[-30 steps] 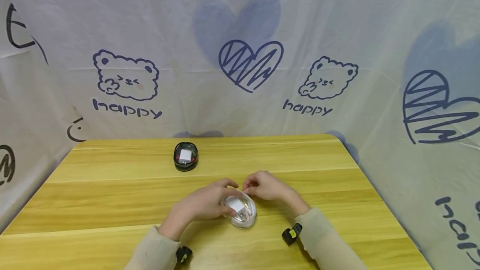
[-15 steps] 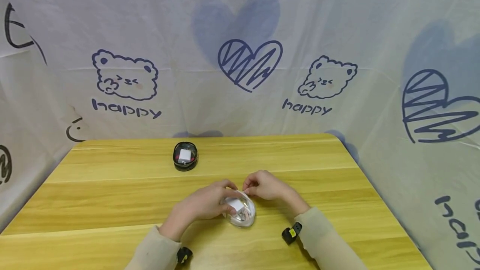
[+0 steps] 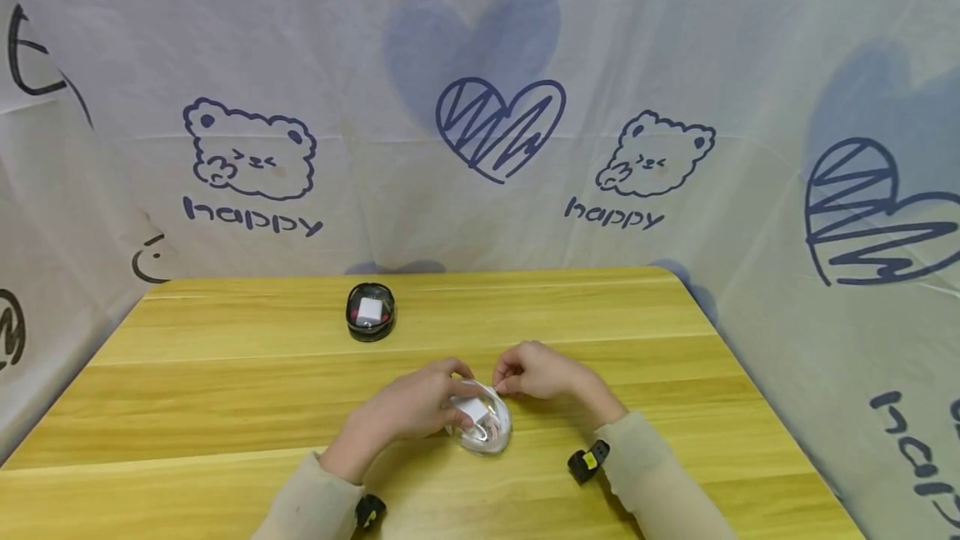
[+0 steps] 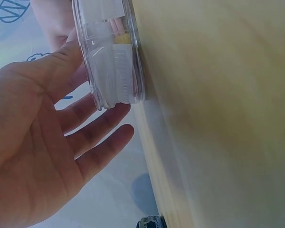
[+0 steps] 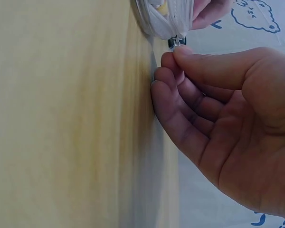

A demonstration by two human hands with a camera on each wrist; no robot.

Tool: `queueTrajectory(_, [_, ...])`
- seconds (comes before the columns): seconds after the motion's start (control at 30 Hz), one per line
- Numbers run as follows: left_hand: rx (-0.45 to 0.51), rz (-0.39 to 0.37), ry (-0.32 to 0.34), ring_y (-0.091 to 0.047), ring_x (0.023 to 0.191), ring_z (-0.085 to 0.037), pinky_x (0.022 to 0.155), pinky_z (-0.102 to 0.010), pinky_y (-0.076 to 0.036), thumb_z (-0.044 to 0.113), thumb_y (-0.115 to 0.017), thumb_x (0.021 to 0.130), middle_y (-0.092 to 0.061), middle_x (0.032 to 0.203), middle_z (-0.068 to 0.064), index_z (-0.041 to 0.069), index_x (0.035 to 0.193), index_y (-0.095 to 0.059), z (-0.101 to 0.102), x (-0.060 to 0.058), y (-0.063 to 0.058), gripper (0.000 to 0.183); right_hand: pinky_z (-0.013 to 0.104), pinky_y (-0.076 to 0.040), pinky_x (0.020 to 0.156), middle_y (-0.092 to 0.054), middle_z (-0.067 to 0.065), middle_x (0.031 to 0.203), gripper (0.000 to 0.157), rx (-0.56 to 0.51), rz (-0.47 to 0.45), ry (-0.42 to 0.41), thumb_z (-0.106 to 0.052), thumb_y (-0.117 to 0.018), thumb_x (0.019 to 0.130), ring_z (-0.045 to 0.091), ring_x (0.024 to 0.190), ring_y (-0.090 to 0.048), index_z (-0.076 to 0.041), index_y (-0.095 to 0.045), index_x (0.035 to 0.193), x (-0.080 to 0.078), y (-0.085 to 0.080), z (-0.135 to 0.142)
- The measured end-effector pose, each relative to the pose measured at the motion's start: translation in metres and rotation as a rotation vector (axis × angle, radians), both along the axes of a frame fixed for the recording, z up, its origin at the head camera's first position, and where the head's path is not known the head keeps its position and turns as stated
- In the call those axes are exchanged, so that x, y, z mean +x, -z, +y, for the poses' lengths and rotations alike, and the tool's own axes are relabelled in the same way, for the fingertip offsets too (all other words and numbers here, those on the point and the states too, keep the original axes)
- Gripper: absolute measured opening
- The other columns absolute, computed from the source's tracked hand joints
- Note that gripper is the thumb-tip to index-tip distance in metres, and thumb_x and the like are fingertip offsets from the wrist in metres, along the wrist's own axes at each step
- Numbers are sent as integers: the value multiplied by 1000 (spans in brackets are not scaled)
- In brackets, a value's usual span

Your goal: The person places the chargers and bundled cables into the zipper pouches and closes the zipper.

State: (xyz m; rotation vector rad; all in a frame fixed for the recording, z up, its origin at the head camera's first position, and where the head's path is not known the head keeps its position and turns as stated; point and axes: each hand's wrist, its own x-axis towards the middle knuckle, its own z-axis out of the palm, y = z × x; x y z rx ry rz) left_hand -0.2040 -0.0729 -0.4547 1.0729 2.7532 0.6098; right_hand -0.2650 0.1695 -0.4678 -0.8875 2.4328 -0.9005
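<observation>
A small rounded clear zip pouch (image 3: 497,436) with white trim stands on the wooden table in front of me. Through its clear wall show a white block (image 3: 472,412) and something pinkish. My left hand (image 3: 420,400) grips the pouch from the left, thumb on the near face and fingers around the far side. At the pouch's far right edge, my right hand (image 3: 538,371) pinches a small metal zipper pull (image 5: 176,42) between thumb and index finger. In the right wrist view the other fingers are curled beneath.
A similar black-trimmed clear pouch (image 3: 372,335) stands farther back to the left, with a white block (image 3: 370,310) inside. The wooden table (image 3: 225,407) ends at a printed cloth backdrop (image 3: 360,107) behind and at both sides.
My right hand has shifted slightly to the right along the pouch's edge, fingertips still at the zipper pull. The left hand and the pouch have hardly moved.
</observation>
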Motion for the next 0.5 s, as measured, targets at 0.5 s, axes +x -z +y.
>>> queueTrajectory(0.5, [60, -40, -25, -63, 102, -17, 91, -37, -57, 34, -81, 91, -64, 118, -1, 11, 122, -77, -1, 0, -2, 38, 25, -52, 68, -68, -5, 84, 11, -24, 28, 41, -6, -70, 99, 10, 76, -59, -12, -74, 90, 0, 3, -7])
